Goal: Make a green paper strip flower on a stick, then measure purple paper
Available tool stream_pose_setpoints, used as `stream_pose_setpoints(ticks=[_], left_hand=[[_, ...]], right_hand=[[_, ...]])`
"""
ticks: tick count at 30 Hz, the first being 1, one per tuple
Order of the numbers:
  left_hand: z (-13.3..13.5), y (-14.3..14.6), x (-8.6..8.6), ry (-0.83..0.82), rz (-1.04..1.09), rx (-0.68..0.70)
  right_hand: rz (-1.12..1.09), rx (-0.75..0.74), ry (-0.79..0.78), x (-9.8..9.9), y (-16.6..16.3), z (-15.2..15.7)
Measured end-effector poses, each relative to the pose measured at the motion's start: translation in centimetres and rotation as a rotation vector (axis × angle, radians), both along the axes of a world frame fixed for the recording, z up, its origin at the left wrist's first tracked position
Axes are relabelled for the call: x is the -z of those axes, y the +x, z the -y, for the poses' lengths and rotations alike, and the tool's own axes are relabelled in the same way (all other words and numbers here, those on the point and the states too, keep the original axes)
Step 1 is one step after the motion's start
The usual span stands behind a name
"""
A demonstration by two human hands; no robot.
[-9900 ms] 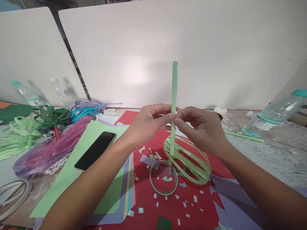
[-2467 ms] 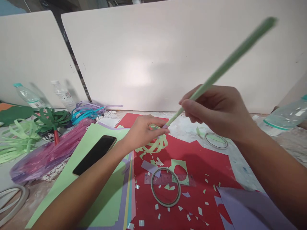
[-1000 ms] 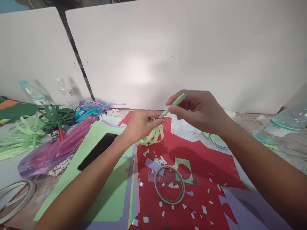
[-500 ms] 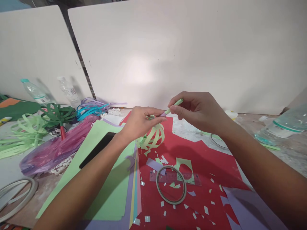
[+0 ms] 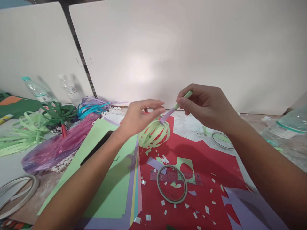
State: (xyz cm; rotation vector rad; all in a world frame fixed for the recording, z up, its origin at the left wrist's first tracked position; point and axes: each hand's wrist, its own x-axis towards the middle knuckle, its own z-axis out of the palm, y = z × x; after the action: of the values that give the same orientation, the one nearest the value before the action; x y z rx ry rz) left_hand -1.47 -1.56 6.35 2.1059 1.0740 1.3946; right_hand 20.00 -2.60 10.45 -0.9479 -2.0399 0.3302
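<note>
My right hand (image 5: 203, 103) pinches the green upper end of a rolled paper stem (image 5: 170, 112), whose lower part is purple. From the stem's lower end hangs a ball of light green paper strips (image 5: 154, 134), tilted over the red paper. My left hand (image 5: 145, 115) is beside the top of the ball, thumb and fingers apart, with nothing visible between them. Below lie a roll of tape (image 5: 158, 188), a pink see-through ruler (image 5: 166, 175) and small paper scraps on the red sheet (image 5: 203, 150).
Stacked coloured paper (image 5: 112, 191) carries a black phone (image 5: 96, 147) at left. Beyond it are a pink plastic bag (image 5: 72, 140), a dark green strip flower (image 5: 59, 113) and two bottles. Another bottle (image 5: 287, 127) stands at right. White boards (image 5: 192, 48) close off the back.
My left fingers have opened and let go of the stem. My right hand has moved right and slightly up with it, and the strip ball now shows more fully.
</note>
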Motion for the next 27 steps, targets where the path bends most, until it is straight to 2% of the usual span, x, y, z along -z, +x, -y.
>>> stream_pose_setpoints(ticks=[2, 4, 7, 9, 12, 18, 22, 27], left_hand=[[-0.9, -1.6, 0.6, -0.030, 0.059, -0.067], [-1.8, -3.5, 1.7, -0.160, -0.018, -0.083], [-2.6, -5.5, 3.6, -0.372, -0.257, 0.120], [-2.6, -5.7, 4.4, -0.464, -0.354, 0.260], [-2.1, -4.7, 4.7, -0.529, -0.386, 0.339], [-1.2, -2.9, 4.0, -0.526, -0.569, 0.360], [-0.8, -2.6, 3.9, -0.433, -0.706, 0.270], [-0.5, -1.9, 4.9, -0.300, -0.846, 0.161]], right_hand=[[-0.021, 0.004, -0.001, 0.2, 0.4, -0.2], [-0.037, 0.001, -0.026, 0.5, 1.0, -0.3], [-0.070, 0.001, -0.072, 1.4, 1.9, -0.6], [-0.101, 0.010, -0.089, 2.0, 2.6, -0.8], [-0.147, 0.014, -0.099, 2.8, 3.4, -0.9], [-0.221, 0.013, -0.134, 4.3, 4.7, -0.4], [-0.285, 0.008, -0.131, 5.3, 5.3, 0.4], [-0.295, 0.027, -0.109, 6.4, 6.1, 1.9]])
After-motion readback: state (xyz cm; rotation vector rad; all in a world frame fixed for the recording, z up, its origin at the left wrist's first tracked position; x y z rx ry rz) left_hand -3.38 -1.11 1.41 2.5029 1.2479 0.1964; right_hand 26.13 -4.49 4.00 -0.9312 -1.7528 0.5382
